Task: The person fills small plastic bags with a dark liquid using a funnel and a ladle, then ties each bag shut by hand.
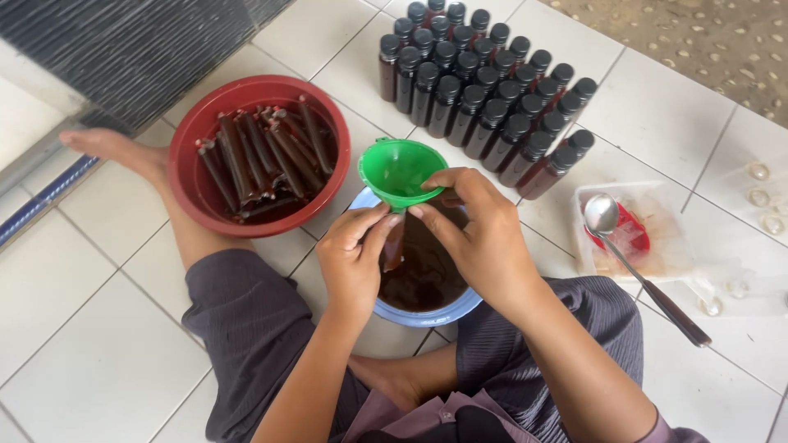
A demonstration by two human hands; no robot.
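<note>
Hands over blue bowl (460, 310) of dark liquid, left hand (355, 254) pinching thin tube (394, 246), right hand (480, 234) pinching green funnel (398, 168), red bowl (197, 193) left of funnel, capped bottles (484, 98) beyond it.

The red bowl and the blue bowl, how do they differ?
The red bowl holds many thin filled tubes lying in a heap; the blue bowl holds loose dark liquid. The red bowl sits untouched to the side; both hands work a green funnel over the blue one. Both are round and rest on the tiled floor.
</note>
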